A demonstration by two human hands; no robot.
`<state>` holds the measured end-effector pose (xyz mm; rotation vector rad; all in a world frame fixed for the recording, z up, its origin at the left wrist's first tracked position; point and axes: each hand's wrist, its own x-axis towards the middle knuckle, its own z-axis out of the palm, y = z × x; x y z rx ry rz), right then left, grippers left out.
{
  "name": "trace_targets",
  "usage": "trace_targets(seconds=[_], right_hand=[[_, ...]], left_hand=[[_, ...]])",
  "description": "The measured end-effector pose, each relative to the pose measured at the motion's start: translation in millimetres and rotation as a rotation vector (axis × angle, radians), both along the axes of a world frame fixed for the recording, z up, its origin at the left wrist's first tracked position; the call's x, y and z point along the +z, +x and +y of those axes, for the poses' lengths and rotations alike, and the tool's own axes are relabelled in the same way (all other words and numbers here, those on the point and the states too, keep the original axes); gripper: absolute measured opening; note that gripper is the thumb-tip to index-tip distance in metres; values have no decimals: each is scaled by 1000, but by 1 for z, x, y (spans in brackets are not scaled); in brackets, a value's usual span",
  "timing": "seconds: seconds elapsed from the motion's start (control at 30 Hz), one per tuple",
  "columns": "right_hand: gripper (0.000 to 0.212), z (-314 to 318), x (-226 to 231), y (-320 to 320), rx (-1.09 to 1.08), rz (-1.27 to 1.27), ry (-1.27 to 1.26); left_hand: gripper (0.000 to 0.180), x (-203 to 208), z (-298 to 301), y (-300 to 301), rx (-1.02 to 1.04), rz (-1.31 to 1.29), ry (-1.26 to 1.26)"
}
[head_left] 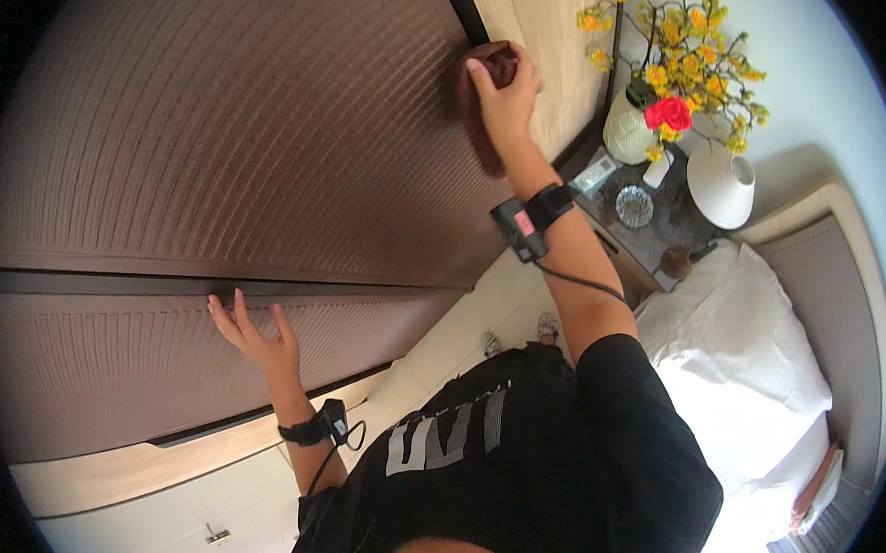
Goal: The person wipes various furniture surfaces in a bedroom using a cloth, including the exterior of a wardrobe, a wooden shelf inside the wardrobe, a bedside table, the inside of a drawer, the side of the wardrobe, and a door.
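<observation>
A brown cloth (484, 128) is bunched in my right hand (508, 95), which presses it against the upper right edge of a large brown ribbed door panel (241, 116). The cloth hangs down below my fingers. My left hand (259, 342) has its fingers spread, with the tips at the dark gap (122, 286) between this panel and a second ribbed panel (158, 362). Nothing is held in it. Both my wrists wear black straps with small cabled devices.
To the right, a bedside table (655, 238) bears a vase (628, 126) of yellow and red flowers, a glass ashtray (634, 206) and a white lamp (721, 186). Behind it stands a bed with white bedding (740, 342). Light tiled floor (439, 346) shows below.
</observation>
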<state>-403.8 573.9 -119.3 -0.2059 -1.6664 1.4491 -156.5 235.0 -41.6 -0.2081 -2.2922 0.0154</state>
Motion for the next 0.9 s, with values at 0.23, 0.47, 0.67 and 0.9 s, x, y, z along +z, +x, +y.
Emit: trace_targets(seconds=[0.23, 0.47, 0.67, 0.9], right_hand=[[43, 30, 0, -39, 225, -214, 226], [35, 42, -7, -52, 417, -232, 372], [37, 44, -1, -46, 425, -261, 632], [41, 44, 24, -10, 353, -215, 641]], left_hand=[[50, 4, 32, 12, 31, -158, 158], [47, -4, 38, 8, -13, -137, 181], [48, -16, 37, 5, -113, -117, 239], [45, -22, 57, -6, -228, -179, 270]])
